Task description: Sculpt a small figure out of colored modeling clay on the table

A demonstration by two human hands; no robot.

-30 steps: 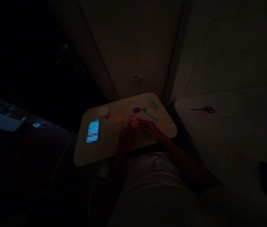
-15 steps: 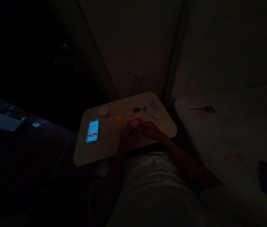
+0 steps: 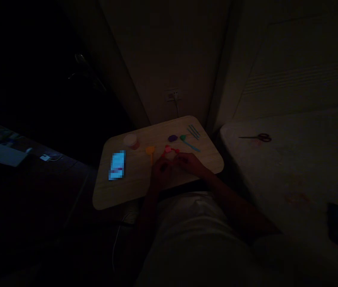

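Observation:
The view is very dark. My left hand (image 3: 162, 169) and my right hand (image 3: 185, 160) are close together over the front of a small wooden table (image 3: 139, 183). Their fingers are bent inward, and whatever lies between them is too dark to make out. Just beyond the fingertips is a red and pink item (image 3: 168, 149). An orange tool (image 3: 150, 150) with a long handle lies by my left hand. Farther back are a purple piece (image 3: 173, 138), a green piece (image 3: 183, 137) at the end of a light blue stick (image 3: 192, 146), and several thin blue-green sticks (image 3: 193, 132).
A pale round tub (image 3: 131, 141) and a lit phone (image 3: 117, 165) occupy the table's left part. Scissors (image 3: 255, 137) lie on the pale surface to the right. Behind the table, a cord hangs from a wall socket (image 3: 173, 95).
My hands have shifted slightly toward each other and stay at the same spot. The pale patch seen between the red parts earlier no longer shows. Other items have not moved.

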